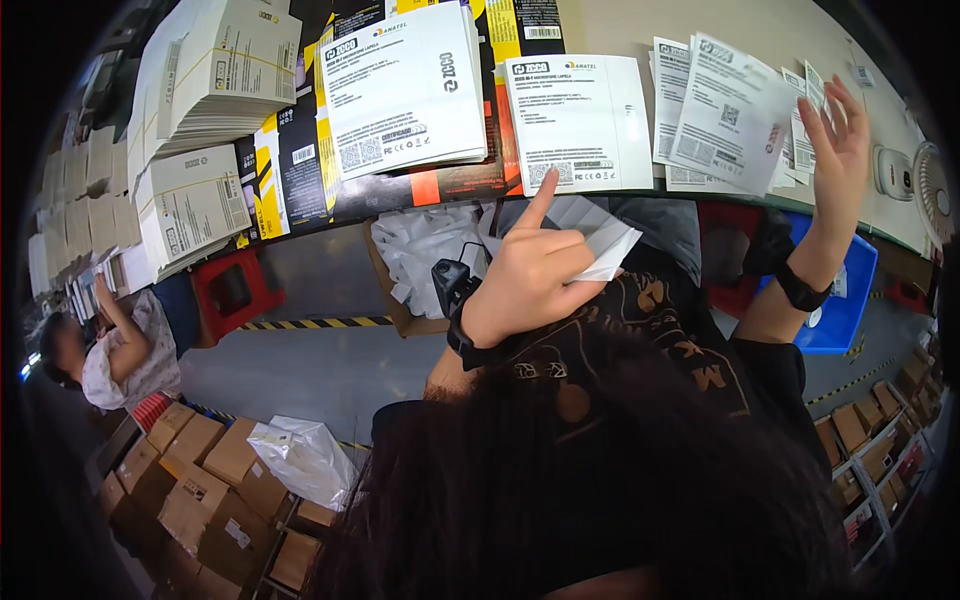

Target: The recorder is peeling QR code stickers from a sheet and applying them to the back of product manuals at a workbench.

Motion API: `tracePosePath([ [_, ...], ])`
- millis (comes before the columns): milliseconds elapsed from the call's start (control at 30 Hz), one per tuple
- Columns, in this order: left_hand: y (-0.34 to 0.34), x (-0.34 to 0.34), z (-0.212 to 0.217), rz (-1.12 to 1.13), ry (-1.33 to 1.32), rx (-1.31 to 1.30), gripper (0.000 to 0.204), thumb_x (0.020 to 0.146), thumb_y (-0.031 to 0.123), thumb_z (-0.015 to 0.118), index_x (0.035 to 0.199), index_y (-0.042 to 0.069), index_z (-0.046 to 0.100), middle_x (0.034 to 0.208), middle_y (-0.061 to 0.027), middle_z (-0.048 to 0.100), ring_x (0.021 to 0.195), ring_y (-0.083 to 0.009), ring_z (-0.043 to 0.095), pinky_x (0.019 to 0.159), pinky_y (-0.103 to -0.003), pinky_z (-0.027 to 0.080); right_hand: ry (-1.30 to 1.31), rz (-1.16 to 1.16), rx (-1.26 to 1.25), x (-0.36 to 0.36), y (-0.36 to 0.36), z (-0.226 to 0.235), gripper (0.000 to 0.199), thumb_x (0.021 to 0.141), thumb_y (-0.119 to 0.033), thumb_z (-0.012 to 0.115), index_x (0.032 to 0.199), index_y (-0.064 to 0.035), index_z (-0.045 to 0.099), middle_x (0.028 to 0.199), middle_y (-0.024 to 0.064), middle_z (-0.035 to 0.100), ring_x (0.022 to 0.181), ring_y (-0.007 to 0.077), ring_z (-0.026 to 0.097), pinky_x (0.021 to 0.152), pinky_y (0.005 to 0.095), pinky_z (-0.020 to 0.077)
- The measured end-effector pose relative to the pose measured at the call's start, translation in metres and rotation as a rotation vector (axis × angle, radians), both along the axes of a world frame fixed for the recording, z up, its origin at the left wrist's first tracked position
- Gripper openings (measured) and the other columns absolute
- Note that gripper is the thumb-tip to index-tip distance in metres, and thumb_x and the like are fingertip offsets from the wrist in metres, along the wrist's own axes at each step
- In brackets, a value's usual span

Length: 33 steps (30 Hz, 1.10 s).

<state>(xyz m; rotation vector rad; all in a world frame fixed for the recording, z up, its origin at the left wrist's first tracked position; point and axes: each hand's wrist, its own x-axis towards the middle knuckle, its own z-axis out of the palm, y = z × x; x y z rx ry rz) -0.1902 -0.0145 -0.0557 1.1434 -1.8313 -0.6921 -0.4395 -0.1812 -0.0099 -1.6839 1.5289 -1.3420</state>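
Note:
My left hand point(535, 265) has its index finger stretched onto a small code label at the lower edge of a flat white printed carton point(585, 115). Its other fingers are curled round a creased white sheet point(608, 240), which hangs beside them over the table's edge. To the right, my right hand point(840, 135) is raised with fingers apart and nothing in them. Close by it, a slightly blurred white carton point(728, 120) overlaps other flat printed cartons point(668, 85). A neat pile of similar cartons point(405, 95) lies left of my left hand.
Tall banded stacks of white cartons point(225, 75) fill the left side. Below the table are a box of crumpled white paper point(425, 250) and a blue bin point(845, 290). A small fan point(932, 190) stands far right. Another person point(130, 355) sits at far left.

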Motion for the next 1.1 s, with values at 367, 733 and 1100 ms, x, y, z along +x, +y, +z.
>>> tracePosePath([
  [367,-0.020,0.008,0.028,0.102,0.055,-0.019,0.016,0.066,0.012,0.069,0.061,0.004,0.056,0.052,-0.0036,0.047,0.045,-0.0185,0.047,0.103,-0.052,0.022,-0.048,1.006,0.562,0.067,0.063,0.002,0.016,0.073,-0.005,0.064,0.087,0.0008,0.060,0.090,0.0067,0.061,0.088,0.0139,0.055,0.080,0.0250,0.0408],
  [733,-0.026,-0.005,0.024,0.327,0.017,0.002,0.020,0.066,0.005,0.071,0.084,0.003,0.062,0.066,-0.0033,0.060,0.066,-0.0178,0.061,0.103,-0.048,0.025,-0.044,0.785,0.477,0.080,0.075,-0.006,0.010,0.073,-0.003,0.066,0.079,0.0004,0.060,0.075,0.0028,0.060,0.073,0.0094,0.055,0.068,0.0214,0.0423],
  [1100,-0.021,-0.010,0.023,0.376,0.128,0.284,0.015,0.066,0.010,0.072,0.075,0.002,0.063,0.068,-0.0065,0.062,0.059,-0.0215,0.056,0.066,-0.030,0.045,-0.387,0.564,0.055,0.080,0.065,-0.015,0.025,0.073,0.000,0.064,0.097,-0.0029,0.061,0.090,0.0056,0.058,0.084,0.0103,0.055,0.070,0.0224,0.0448],
])
